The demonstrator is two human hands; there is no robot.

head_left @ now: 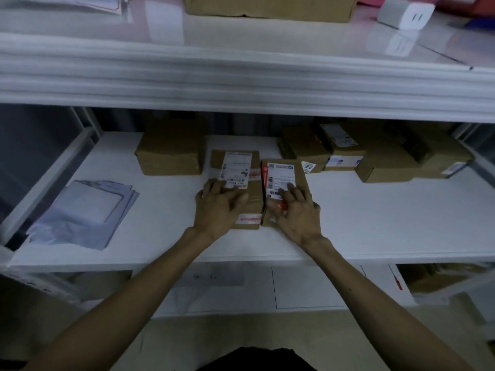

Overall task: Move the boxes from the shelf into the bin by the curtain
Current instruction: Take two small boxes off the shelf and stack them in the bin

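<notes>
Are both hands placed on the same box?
No. The left hand lies on the left box, the right hand on the right box beside it.

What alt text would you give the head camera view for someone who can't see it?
A person's left hand rests on the left labelled box and the right hand on the right labelled box, side by side on a white shelf. More brown boxes sit behind, and grey plastic mailers lie at the left.

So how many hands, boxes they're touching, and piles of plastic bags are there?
Hands: 2, left hand and right hand.
Boxes touched: 2, left box and right box.
Bag piles: 1, pile of plastic bags.
Total: 5.
</notes>
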